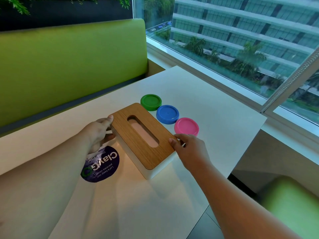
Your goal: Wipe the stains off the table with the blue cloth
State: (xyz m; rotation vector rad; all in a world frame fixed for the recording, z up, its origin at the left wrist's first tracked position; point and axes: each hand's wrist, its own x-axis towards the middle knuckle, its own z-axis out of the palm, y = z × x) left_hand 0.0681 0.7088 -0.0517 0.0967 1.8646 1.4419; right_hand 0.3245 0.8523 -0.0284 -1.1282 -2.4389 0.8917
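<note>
Both hands grip the tissue box. My left hand curls round its far-left corner, thumb on the lid's rim. My right hand pinches the right corner with bent fingers.

The box is a smooth white tub under a flat wood-grain lid with rounded corners and an oblong slot. Its long axis runs diagonally from far left to near right.

It sits near the middle of the table, a plain, smooth white slab. One long edge lies along the green bench and a square corner points at the window. The near part runs out of view, so I cannot tell its long axis.

Just beside the box, three round plastic discs lie in a row parallel to it: green, blue and pink. A round purple sticker lies flat by my left wrist.
</note>
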